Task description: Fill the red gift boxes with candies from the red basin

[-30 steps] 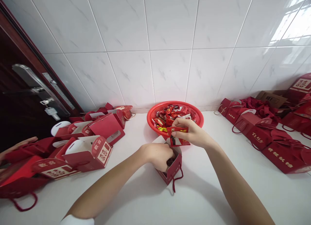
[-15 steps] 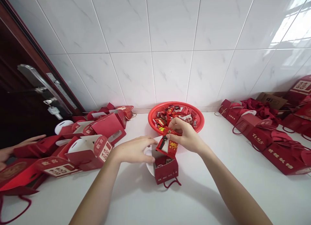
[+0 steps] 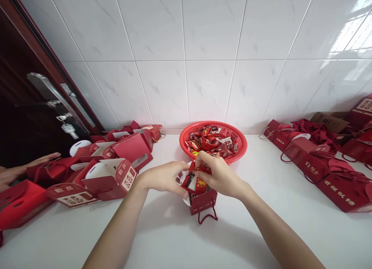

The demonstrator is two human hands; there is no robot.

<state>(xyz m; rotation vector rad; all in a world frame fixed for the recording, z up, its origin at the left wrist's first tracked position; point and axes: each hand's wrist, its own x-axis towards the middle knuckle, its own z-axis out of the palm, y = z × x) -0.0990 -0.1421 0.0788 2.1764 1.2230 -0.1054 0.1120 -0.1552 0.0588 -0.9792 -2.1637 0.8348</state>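
A small red paper candy box [image 3: 203,203] stands with its top open on the white counter, a dark red cord handle hanging at its front. My left hand [image 3: 165,176] holds the box at its left side, thumb in front and fingers behind. Between the thumb and fingers of my right hand [image 3: 219,175] is a shiny red snack packet [image 3: 198,184] with yellow lettering, at the box's opening. The packet covers most of what lies inside. Right behind my hands sits a red plastic basket [image 3: 243,148] full of wrapped candies [image 3: 210,139].
Several red boxes with open tops [image 3: 112,180] stand at the left, where another person's hand [image 3: 31,164] touches one. Closed red boxes [image 3: 328,176] line the right side, near a brown cardboard box [image 3: 329,121]. A tiled wall [image 3: 207,90] rises behind.
My right hand has lowered the snack packet into the box's opening. My left hand has closed in on the box's side. At the far left, the other person's red box has shifted.
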